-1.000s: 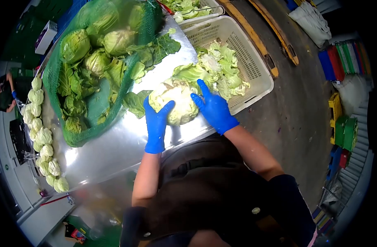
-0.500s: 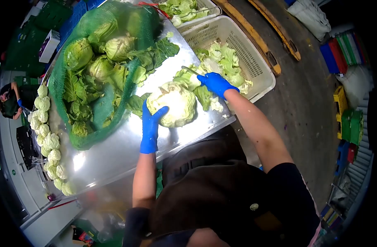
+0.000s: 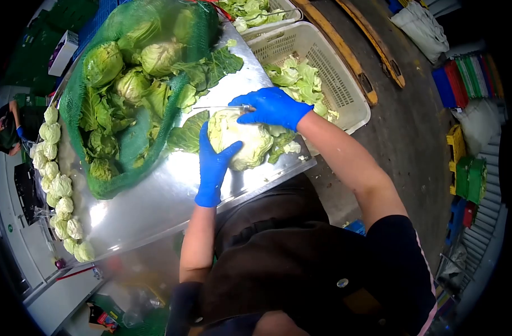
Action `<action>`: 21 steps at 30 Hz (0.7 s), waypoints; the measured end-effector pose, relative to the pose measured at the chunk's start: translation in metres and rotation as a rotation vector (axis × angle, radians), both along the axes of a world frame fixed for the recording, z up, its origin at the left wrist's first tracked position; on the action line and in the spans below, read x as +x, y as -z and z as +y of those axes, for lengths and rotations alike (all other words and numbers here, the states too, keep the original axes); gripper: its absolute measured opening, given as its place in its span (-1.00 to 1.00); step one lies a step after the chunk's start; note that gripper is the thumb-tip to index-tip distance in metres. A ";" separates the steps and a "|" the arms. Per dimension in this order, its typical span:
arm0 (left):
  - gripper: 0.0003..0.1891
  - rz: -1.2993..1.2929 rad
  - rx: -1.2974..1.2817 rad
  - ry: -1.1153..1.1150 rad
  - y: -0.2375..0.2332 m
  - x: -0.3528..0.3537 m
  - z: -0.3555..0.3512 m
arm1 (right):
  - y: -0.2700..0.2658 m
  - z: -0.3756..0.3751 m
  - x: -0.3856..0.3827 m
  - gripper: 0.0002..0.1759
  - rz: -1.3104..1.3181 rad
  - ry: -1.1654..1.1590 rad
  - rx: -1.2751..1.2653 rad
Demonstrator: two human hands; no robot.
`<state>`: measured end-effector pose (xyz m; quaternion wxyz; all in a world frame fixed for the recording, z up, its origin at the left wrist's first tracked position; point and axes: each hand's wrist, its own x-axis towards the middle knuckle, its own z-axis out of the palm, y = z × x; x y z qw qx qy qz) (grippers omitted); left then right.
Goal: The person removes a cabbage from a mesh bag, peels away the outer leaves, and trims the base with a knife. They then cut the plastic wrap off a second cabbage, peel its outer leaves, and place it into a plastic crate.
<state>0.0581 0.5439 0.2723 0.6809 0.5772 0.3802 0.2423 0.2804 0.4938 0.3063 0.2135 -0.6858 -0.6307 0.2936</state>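
A pale green cabbage (image 3: 249,147) rests on the metal table (image 3: 172,207) close to its front edge. My left hand (image 3: 214,168), in a blue glove, grips the cabbage's near left side with thumb and fingers spread around it. In my gloved right hand (image 3: 273,109) is a knife (image 3: 219,107), its blade pointing left just above the cabbage's far side. Loose outer leaves (image 3: 188,134) lie beside the cabbage, partly behind it. Further left, a green net bag (image 3: 71,140) lies opened with several cabbages (image 3: 103,63) inside.
A row of trimmed cabbages (image 3: 62,186) lines the table's left side. Beyond the right edge stands a crate (image 3: 345,103) holding cut leaves, with a second crate (image 3: 292,15) behind it. Yellow pallet-truck forks (image 3: 345,56) lie alongside. Another person (image 3: 10,131) stands at far left.
My right hand has moved left with the knife, from beside the loose leaves to over the cabbage. My left hand stays on the cabbage, shifted slightly right.
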 end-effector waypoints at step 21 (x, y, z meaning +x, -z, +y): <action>0.05 0.245 0.355 0.060 0.001 -0.010 0.021 | 0.005 -0.025 -0.021 -0.33 0.166 0.142 0.040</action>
